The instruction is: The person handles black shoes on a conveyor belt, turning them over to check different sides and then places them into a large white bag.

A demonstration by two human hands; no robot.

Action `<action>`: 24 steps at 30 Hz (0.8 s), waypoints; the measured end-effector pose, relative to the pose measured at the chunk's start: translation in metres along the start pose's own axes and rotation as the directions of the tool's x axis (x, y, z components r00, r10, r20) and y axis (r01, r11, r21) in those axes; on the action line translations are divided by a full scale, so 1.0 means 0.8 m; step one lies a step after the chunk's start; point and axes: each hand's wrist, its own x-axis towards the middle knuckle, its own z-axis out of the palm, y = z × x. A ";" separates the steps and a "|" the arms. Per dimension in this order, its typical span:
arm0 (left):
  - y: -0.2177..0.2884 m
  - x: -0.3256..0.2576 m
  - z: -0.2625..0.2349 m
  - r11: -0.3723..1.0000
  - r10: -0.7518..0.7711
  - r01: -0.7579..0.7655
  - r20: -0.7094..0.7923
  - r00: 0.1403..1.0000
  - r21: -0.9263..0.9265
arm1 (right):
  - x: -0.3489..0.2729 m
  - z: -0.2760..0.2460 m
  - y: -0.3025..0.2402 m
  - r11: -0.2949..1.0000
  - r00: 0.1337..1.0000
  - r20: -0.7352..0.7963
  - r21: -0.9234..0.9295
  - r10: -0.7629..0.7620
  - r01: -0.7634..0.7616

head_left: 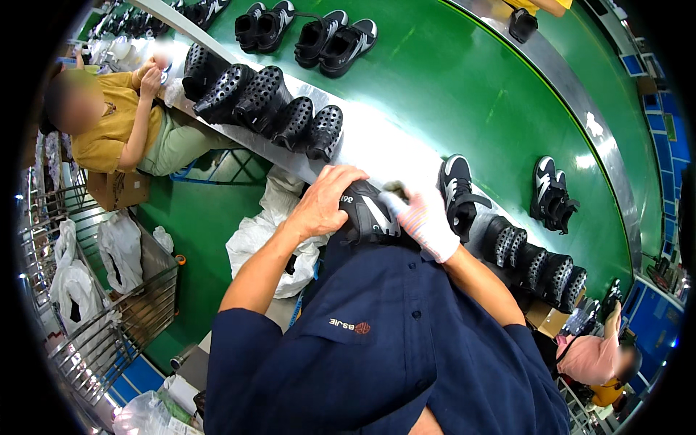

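Note:
A black sneaker (371, 216) with white stripes rests against my dark blue shirt at the edge of the green conveyor belt (449, 87). My bare left hand (328, 201) grips its heel end. My right hand (424, 217), in a white knit glove, presses on its toe end. Just beyond the glove, another black and white sneaker (457, 192) stands on the belt.
Black perforated shoe moulds (264, 105) line the belt's near rail, and more moulds (540, 264) sit to my right. Pairs of sneakers (304, 32) ride the belt. A seated person in yellow (109, 119) works at left, another person (594, 355) at lower right. Wire carts with white bags (94, 290) stand left.

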 end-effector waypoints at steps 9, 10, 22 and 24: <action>-0.007 -0.026 0.021 0.998 -0.061 0.059 -0.272 0.960 -0.016 | -0.026 -0.019 0.017 0.884 0.954 -0.221 0.461 0.200 -0.079; -0.008 -0.027 0.024 0.997 -0.070 0.071 -0.281 0.957 -0.009 | -0.027 -0.018 0.017 0.866 0.954 -0.222 0.496 0.199 -0.066; -0.031 0.008 0.146 0.619 -0.779 0.741 -0.084 0.621 -0.260 | -0.008 0.048 0.057 0.952 0.974 -0.002 -0.210 0.228 -0.223; -0.021 0.012 0.150 0.699 -0.715 0.702 -0.132 0.687 -0.135 | 0.007 0.058 0.069 0.890 0.942 0.010 -0.333 0.334 -0.312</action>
